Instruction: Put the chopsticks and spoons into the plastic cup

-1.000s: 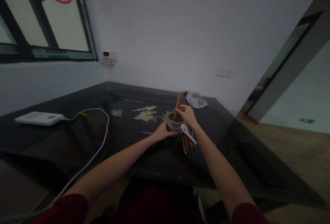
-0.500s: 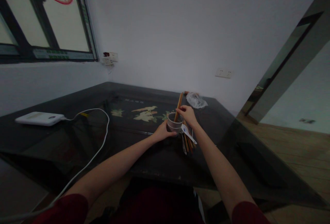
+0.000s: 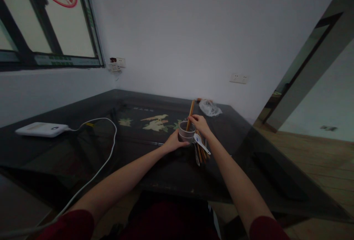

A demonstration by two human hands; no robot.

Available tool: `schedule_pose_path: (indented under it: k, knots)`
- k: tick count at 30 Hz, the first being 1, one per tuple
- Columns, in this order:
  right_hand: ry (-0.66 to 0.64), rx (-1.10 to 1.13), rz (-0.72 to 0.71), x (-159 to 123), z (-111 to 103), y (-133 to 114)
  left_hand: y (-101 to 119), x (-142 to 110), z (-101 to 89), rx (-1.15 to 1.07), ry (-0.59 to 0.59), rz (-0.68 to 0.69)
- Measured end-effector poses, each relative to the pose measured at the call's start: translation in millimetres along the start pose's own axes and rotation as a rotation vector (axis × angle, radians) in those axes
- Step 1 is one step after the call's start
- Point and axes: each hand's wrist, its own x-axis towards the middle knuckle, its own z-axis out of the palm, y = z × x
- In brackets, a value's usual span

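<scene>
My left hand is wrapped round the near left side of a round greyish cup on the dark table. Wooden chopsticks stand in the cup, leaning slightly, and my right hand pinches them just above the rim. How many it holds I cannot make out. Right of the cup, a white spoon lies across a bundle of more chopsticks, partly under my right forearm. The cup's inside is mostly hidden.
A crumpled clear plastic bag lies by the wall. On the left of the dark table is a white device, its white cable running toward me past my left arm. A dark flat object lies at the right.
The view has shifted very slightly. Both hands keep their places on the cup and the chopsticks, with no clear movement otherwise.
</scene>
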Motion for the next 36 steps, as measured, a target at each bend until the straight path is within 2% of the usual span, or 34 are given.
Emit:
schedule_pose_path:
  k: [4,7,12,14,19,26,36]
  knots:
    - [0.018,0.055,0.015,-1.6,-5.0,4.6,-0.1,-0.1,0.8,0.018,0.005,-0.018]
    - [0.024,0.080,0.041,-8.0,-16.5,8.8,0.7,-0.8,1.3,0.034,0.013,-0.027]
    - [-0.008,0.136,0.019,-35.9,-41.5,13.8,0.0,-1.3,2.3,0.007,0.019,-0.039]
    - [-0.021,0.175,0.052,-49.8,-47.0,17.4,-0.8,-1.1,2.5,0.007,0.019,-0.042]
    - [0.032,0.211,0.140,-70.6,-44.1,32.8,-0.8,-1.5,1.8,0.016,0.009,-0.047]
    - [0.073,0.073,0.114,-74.0,-41.6,38.6,1.1,-1.8,0.7,0.043,0.004,-0.053]
    - [0.050,-0.130,0.050,-79.0,-41.5,40.2,0.5,0.7,-0.5,0.006,-0.006,-0.024]
